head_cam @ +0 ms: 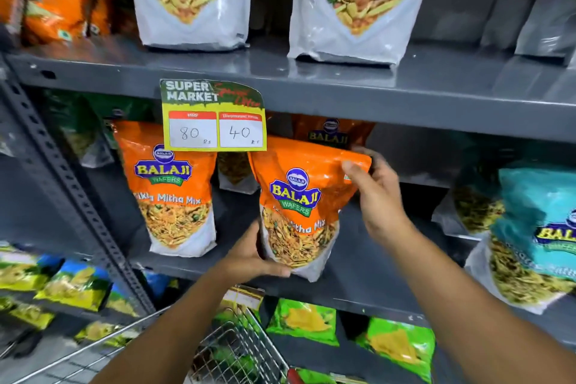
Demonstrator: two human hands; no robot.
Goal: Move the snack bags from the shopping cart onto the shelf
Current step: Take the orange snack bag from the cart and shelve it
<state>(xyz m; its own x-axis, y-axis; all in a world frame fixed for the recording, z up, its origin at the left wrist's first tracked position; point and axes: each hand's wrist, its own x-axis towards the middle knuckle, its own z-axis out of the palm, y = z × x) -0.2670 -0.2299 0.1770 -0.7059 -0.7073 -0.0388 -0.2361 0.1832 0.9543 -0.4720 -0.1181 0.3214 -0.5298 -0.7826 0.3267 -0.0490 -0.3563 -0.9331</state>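
An orange Balaji snack bag (299, 196) stands tilted at the front of the grey middle shelf (367, 284). My left hand (252, 259) grips its lower left corner. Its top right corner is pinched by my right hand (374, 196). A second orange Balaji bag (170, 190) stands upright on the same shelf to the left. Another orange bag (330, 131) shows behind the held one. The wire shopping cart (237, 349) sits below my arms, with green packets inside it.
A yellow price tag (213, 117) hangs from the upper shelf edge (389, 97). Big white mix bags (358, 3) stand on the upper shelf. A teal bag (536, 234) stands at the right. Green packets (302, 321) lie on the lower shelf. A perforated upright (68, 184) runs at the left.
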